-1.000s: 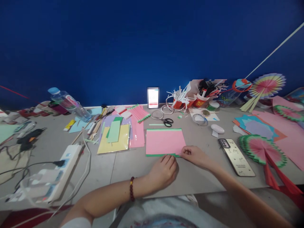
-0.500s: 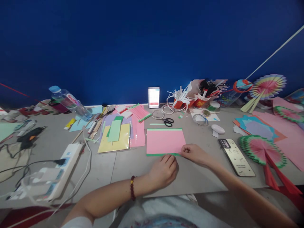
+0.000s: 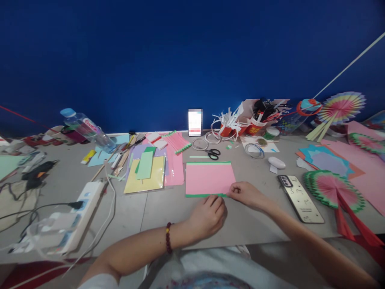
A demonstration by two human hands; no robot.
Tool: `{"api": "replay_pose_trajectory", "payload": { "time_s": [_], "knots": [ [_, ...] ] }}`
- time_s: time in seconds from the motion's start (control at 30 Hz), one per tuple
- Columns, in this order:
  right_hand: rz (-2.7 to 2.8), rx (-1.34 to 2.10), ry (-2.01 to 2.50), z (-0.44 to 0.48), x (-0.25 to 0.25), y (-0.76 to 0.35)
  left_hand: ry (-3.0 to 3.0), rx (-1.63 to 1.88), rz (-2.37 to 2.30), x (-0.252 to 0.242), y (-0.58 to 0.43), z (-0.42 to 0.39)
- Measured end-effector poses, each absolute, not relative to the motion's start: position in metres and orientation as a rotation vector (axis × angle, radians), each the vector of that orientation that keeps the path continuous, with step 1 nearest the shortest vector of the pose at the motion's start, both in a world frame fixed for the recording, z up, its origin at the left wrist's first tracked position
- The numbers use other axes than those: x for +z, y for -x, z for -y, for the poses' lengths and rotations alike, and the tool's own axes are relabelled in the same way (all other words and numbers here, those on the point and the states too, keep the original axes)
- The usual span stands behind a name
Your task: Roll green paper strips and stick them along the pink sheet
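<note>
A pink paper sheet [image 3: 209, 178] with green strips along its far and near edges lies flat on the grey table [image 3: 168, 208] in front of me. My right hand [image 3: 246, 194] pinches its near right corner, fingers closed on the edge. My left hand [image 3: 207, 218], with a bead bracelet on the wrist, is curled just below the sheet's near edge, fingertips at the green strip. Whether it grips the paper is not clear.
Black scissors [image 3: 213, 154] lie beyond the sheet. A phone [image 3: 300, 198] and a folded pink-green paper fan [image 3: 332, 188] lie to the right. Stacked coloured papers [image 3: 146, 174], a power strip [image 3: 78, 210] with cables and a tipped water bottle [image 3: 87, 130] are to the left. Red cups [image 3: 251, 127] stand at the back.
Hardly anything moved. My right hand shifted slightly up along the sheet's near right corner; the left hand stays curled at the near edge.
</note>
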State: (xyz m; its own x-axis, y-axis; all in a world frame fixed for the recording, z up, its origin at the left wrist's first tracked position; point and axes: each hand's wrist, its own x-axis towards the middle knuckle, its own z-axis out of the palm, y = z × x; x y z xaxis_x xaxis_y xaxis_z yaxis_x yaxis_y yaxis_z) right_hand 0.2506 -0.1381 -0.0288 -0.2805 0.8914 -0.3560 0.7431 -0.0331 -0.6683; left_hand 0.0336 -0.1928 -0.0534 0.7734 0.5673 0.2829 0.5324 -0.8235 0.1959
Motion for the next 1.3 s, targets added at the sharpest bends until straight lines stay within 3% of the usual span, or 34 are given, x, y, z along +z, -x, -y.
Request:
{"api": "replay_pose_trajectory", "payload": {
  "time_s": [1.3],
  "knots": [
    [2.144,1.15,1.829,0.1361,-0.0321,-0.2519,-2.965,0.54,-0.925,-0.0599,-0.0346,0.1934]
  ]
}}
